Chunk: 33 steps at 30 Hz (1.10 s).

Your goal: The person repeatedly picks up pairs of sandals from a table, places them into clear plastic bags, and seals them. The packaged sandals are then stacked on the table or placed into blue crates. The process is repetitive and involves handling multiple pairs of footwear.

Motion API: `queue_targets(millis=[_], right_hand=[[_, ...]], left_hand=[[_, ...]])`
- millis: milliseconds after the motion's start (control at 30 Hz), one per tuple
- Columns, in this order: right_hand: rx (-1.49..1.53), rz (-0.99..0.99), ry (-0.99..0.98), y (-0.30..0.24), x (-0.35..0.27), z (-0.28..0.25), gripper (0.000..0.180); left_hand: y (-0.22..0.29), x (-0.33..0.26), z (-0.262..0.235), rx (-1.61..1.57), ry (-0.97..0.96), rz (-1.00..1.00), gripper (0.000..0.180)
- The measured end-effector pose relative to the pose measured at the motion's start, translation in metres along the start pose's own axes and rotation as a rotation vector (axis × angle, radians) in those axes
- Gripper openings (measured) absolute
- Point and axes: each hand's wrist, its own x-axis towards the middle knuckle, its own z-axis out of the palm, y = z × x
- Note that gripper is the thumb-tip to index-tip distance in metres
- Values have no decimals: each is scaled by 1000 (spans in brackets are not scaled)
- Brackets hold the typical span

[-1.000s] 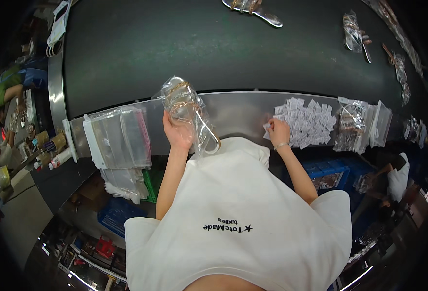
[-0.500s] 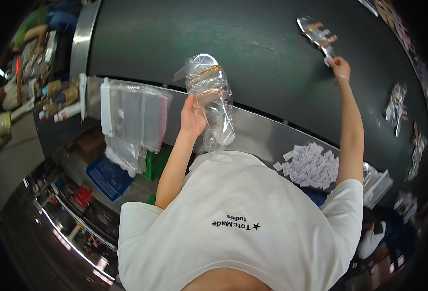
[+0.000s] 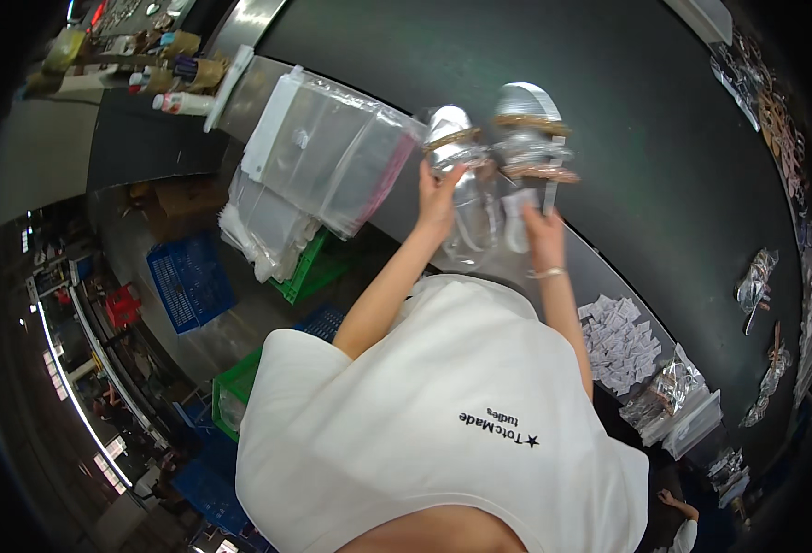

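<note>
The left hand [image 3: 438, 205] grips a sandal in a clear bag [image 3: 476, 195], thumb and fingers closed around its side; the right hand [image 3: 545, 236] is closed on the lower end of a second sandal [image 3: 529, 146], which is blurred, as are the fingertips. The two sandals hang side by side over the near edge of the dark worktop [image 3: 650, 138], their strapped ends pointing away from the body; gold, silver and rose-coloured straps cross the second one.

A metal ledge [image 3: 593, 276] runs along that near edge; a stack of clear plastic bags [image 3: 327, 152] lies toward its left end, hanging over the side nearest the person; a heap of small white labels [image 3: 619, 346] lies to the right of the right hand, and bagged goods [image 3: 665, 396] sit just beyond it; another wrapped sandal [image 3: 756, 279] lies toward the right end of the worktop.
</note>
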Motion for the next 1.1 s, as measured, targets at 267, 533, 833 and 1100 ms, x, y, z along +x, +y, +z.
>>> queue_targets(millis=[267, 533, 833, 1100], right_hand=[[-125, -247, -120, -8, -34, 96, 27], [-1020, -76, -65, 64, -3, 88, 54], [-500, 71, -386, 50, -26, 132, 42], [-653, -165, -267, 44, -34, 129, 40]], left_hand=[[69, 44, -114, 541, -59, 132, 43], [68, 79, -215, 1317, -142, 659, 15], [161, 39, -159, 1213, -380, 615, 13], [160, 1, -88, 1287, -863, 777, 21]])
